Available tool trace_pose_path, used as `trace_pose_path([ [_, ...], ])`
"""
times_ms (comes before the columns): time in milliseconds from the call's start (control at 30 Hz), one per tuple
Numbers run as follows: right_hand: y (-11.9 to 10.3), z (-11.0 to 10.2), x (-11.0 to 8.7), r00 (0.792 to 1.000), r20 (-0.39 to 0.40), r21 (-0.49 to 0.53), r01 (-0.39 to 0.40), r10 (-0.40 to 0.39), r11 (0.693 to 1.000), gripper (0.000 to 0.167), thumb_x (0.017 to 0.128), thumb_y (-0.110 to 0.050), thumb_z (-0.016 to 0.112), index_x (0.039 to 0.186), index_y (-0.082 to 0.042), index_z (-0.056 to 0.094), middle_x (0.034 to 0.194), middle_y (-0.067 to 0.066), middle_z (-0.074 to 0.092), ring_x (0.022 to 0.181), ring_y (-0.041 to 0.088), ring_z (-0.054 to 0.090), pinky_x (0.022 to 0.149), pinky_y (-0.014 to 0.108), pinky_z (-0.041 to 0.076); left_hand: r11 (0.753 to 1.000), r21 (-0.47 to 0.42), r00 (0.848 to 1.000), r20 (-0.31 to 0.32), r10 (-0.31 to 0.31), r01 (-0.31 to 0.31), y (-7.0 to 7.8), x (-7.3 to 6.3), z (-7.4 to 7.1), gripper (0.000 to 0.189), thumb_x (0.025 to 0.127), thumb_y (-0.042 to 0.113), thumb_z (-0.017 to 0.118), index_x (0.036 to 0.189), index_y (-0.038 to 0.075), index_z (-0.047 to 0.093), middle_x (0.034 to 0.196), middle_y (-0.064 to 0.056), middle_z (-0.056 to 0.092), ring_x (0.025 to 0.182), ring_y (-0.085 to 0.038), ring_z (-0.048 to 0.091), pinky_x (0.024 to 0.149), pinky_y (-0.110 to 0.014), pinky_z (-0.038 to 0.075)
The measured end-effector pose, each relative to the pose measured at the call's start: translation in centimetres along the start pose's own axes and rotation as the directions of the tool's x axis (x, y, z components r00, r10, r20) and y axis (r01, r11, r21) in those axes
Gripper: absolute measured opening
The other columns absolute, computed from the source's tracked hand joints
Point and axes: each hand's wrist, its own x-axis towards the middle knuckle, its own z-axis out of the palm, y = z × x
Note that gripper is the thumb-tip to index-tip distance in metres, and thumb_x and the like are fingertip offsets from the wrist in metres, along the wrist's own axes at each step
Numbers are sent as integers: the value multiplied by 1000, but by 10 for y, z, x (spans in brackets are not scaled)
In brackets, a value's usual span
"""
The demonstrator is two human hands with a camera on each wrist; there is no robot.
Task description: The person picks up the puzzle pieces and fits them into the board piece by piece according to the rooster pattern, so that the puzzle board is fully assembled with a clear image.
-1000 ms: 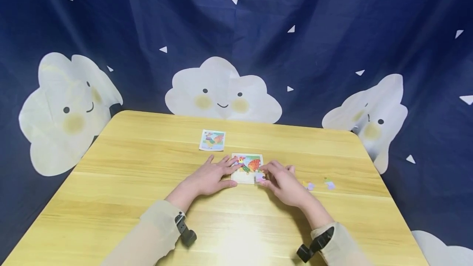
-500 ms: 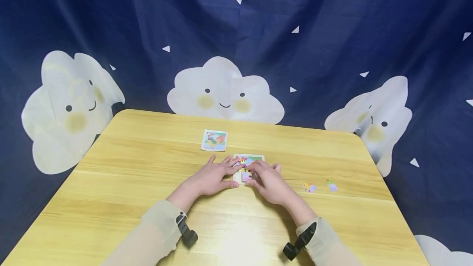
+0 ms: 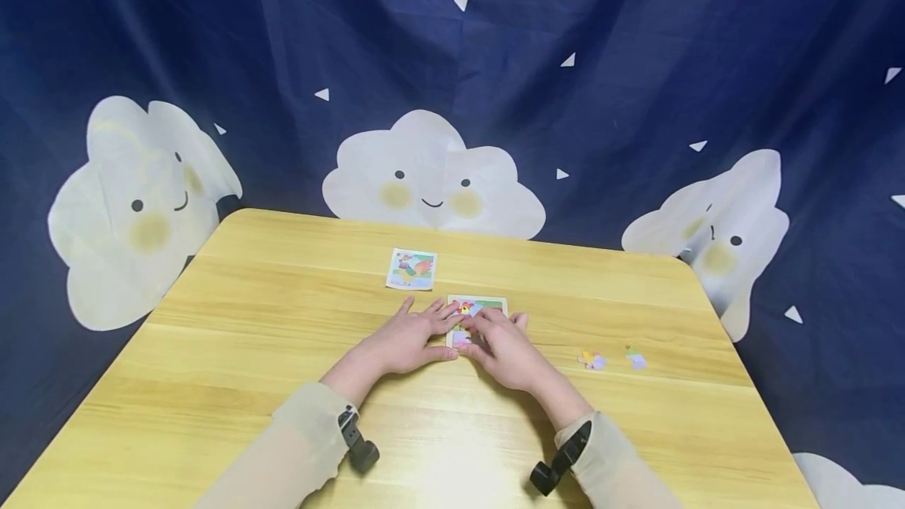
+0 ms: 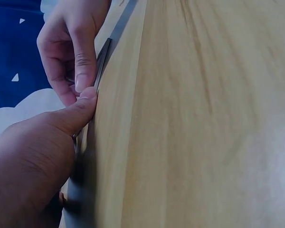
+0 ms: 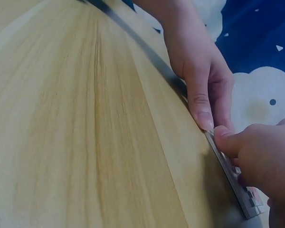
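Observation:
A small jigsaw puzzle in a white-edged tray (image 3: 488, 299) lies on the table, its upper part filled with a colourful bird picture. My left hand (image 3: 404, 342) rests at the tray's left side, fingers stretched over it and thumb at the near edge. With thumb and fingertips, my right hand (image 3: 511, 353) pinches a lavender puzzle piece (image 3: 461, 336) over the tray's lower left part. That hand covers much of the tray's right side. In the right wrist view the tray (image 5: 235, 187) appears edge-on, and both thumbs nearly meet at its near edge.
A square picture card (image 3: 412, 269) of the same bird lies behind the tray. To the right are loose puzzle pieces, a yellow-and-lavender group (image 3: 591, 360) and a green-and-lavender one (image 3: 635, 357). The wooden table (image 3: 283, 273) backs onto a dark blue curtain (image 3: 396, 38) with clouds.
My right hand has moved left across the tray with the lavender piece, from its lower right to its lower left. The left hand has stayed in place.

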Motion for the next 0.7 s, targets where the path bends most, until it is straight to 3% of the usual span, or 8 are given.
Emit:
trace_pose_path([
  [167, 0, 1, 0, 1000, 0, 1, -3, 3, 1000, 38, 103, -34, 72, 132, -10, 73, 101, -8, 55, 84, 10, 50, 82, 43, 23, 1000, 8, 999, -22, 27, -27, -3, -2, 1, 74, 105, 59, 55, 164, 17, 40, 172, 1, 26, 159, -25, 18, 125, -66, 3],
  [333, 0, 2, 0, 1000, -28, 15, 5, -4, 1000, 40, 102, -31, 74, 134, -8, 74, 102, -6, 57, 84, 11, 50, 82, 43, 23, 996, -44, 994, -85, 73, -77, -5, -8, 2, 61, 105, 49, 63, 154, 14, 57, 167, -4, 37, 156, -24, 30, 125, -65, 7],
  [433, 1, 2, 0, 999, -34, 15, -10, 11, 1000, 40, 101, -31, 75, 134, -8, 74, 102, -6, 57, 86, 12, 50, 82, 43, 23, 995, -52, 993, -86, 87, -91, -5, -9, 2, 53, 106, 46, 63, 150, 17, 63, 165, -2, 41, 155, -22, 32, 125, -64, 7],
  [700, 0, 4, 0, 999, -32, 16, -25, 25, 1000, 41, 101, -32, 75, 133, -7, 75, 102, -5, 57, 87, 11, 51, 83, 44, 24, 992, 57, 992, -55, 114, -110, 1, -9, 1, 45, 108, 43, 59, 149, 23, 64, 164, 0, 42, 153, -31, 36, 118, -75, 17],
])
